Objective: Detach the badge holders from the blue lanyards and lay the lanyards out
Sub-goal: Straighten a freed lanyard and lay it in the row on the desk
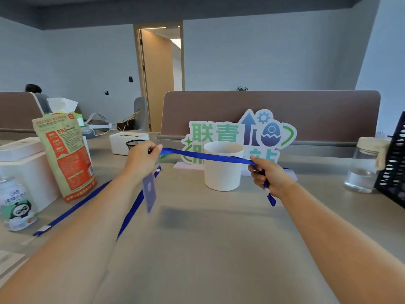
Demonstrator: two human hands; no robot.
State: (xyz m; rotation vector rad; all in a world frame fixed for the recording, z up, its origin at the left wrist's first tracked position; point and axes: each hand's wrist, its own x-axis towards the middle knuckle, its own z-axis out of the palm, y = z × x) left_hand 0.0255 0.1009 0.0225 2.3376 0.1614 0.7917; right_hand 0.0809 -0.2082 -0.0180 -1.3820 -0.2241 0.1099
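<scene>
Blue fabric lanyard (208, 156) hangs taut mid-frame above the grey table (219, 238), left hand (142, 160) pinching one end, right hand (268, 175) with its grip curled round the other. Pale purple badge holder (149, 192) dangles right under the left grip. Two more blue lanyards (74, 208) lie flat lower left.

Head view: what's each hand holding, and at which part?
Both hold one blue lanyard, taut in the air. The left hand pinches one end, with the badge holder hanging below it; the right hand grips near the other end.
</scene>
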